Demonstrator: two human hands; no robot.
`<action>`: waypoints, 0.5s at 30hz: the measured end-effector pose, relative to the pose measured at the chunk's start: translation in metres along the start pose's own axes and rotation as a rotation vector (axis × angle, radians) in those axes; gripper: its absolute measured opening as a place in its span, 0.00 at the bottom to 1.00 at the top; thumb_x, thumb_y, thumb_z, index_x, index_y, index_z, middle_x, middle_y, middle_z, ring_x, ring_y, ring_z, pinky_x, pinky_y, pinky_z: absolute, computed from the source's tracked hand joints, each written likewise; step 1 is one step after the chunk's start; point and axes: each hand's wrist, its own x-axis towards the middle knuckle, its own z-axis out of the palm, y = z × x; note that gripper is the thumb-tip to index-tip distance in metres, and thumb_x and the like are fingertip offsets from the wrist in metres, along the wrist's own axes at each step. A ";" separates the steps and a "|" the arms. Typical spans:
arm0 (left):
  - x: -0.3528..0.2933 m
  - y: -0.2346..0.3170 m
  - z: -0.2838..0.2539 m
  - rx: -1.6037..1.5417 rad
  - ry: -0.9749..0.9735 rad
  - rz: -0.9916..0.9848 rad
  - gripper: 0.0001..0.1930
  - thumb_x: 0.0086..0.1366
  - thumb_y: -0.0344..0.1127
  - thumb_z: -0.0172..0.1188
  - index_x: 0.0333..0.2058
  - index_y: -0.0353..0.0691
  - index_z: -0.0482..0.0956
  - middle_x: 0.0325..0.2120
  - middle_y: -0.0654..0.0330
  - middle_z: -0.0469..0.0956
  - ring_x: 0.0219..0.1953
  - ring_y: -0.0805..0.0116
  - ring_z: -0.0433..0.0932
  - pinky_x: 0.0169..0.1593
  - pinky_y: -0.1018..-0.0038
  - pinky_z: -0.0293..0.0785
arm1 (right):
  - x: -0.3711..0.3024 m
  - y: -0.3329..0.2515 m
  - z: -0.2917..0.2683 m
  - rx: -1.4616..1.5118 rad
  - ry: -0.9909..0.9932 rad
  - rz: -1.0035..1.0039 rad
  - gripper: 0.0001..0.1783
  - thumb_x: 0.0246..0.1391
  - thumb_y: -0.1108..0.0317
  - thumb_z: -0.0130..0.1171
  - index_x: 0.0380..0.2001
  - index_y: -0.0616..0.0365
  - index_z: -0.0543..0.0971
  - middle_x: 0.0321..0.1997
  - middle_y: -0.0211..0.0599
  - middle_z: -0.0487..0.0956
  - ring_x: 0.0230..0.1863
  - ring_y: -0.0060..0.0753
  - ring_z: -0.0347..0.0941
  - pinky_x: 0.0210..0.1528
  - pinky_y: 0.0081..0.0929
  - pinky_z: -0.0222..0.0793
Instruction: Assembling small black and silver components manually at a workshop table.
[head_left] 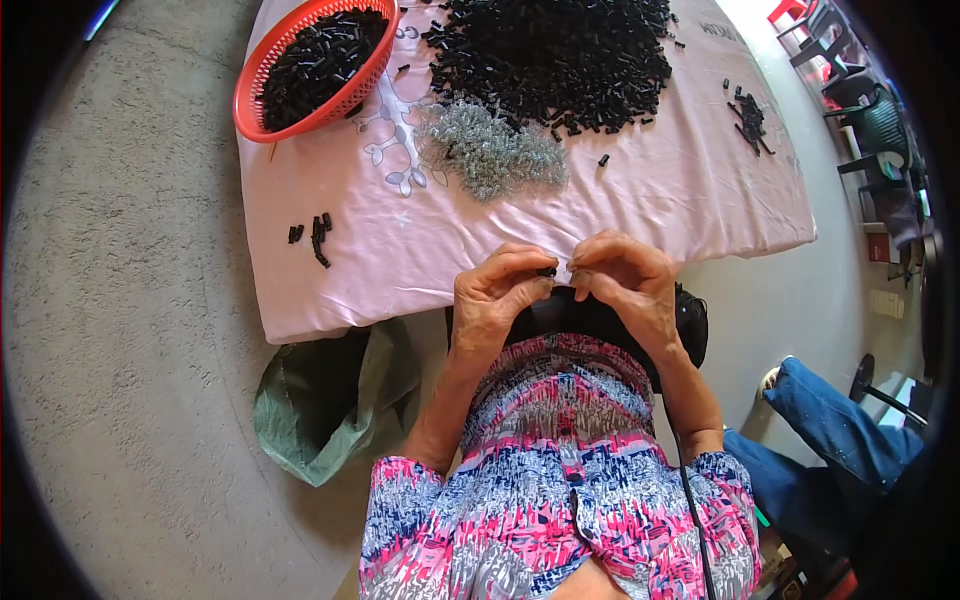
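At the table's near edge, my left hand (497, 292) pinches a small black tube-like piece (547, 271) between thumb and fingertips. Close beside it, the fingertips of my right hand (632, 280) are also pressed together; whatever they hold is too small to make out. Just beyond my hands lies a tangled heap of small silvery coils that look like springs (495, 150). Behind the heap spreads a large pile of short black tube-like pieces (560, 70). One loose black piece (604, 160) rests apart from the pile.
A red plastic basket (243, 105) of black pieces stands at the far left of the pink cloth-covered table (690, 200). Small black clusters lie left (320, 240) and right (750, 125). A green sack (290, 440) sits below. At right are someone's jeans-clad legs (840, 420) and chairs (880, 130).
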 end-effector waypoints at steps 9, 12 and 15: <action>-0.004 -0.002 0.009 -0.043 0.075 -0.085 0.11 0.62 0.20 0.62 0.44 0.31 0.79 0.39 0.58 0.81 0.39 0.73 0.80 0.45 0.77 0.79 | -0.003 0.003 -0.003 -0.341 -0.021 -0.208 0.09 0.49 0.88 0.58 0.35 0.71 0.79 0.38 0.42 0.78 0.32 0.26 0.77 0.33 0.19 0.75; -0.004 -0.007 0.009 -0.052 0.087 -0.075 0.09 0.62 0.21 0.62 0.42 0.31 0.79 0.36 0.56 0.81 0.35 0.70 0.82 0.41 0.77 0.80 | -0.002 0.005 -0.003 -0.381 -0.015 -0.211 0.09 0.48 0.88 0.59 0.34 0.70 0.79 0.38 0.42 0.79 0.31 0.26 0.77 0.32 0.19 0.75; -0.004 -0.010 0.009 -0.056 0.082 -0.054 0.08 0.62 0.21 0.62 0.41 0.31 0.80 0.36 0.55 0.81 0.35 0.70 0.82 0.41 0.77 0.80 | -0.002 0.003 -0.002 -0.470 0.003 -0.285 0.09 0.46 0.87 0.60 0.33 0.69 0.80 0.36 0.40 0.79 0.31 0.24 0.77 0.32 0.18 0.74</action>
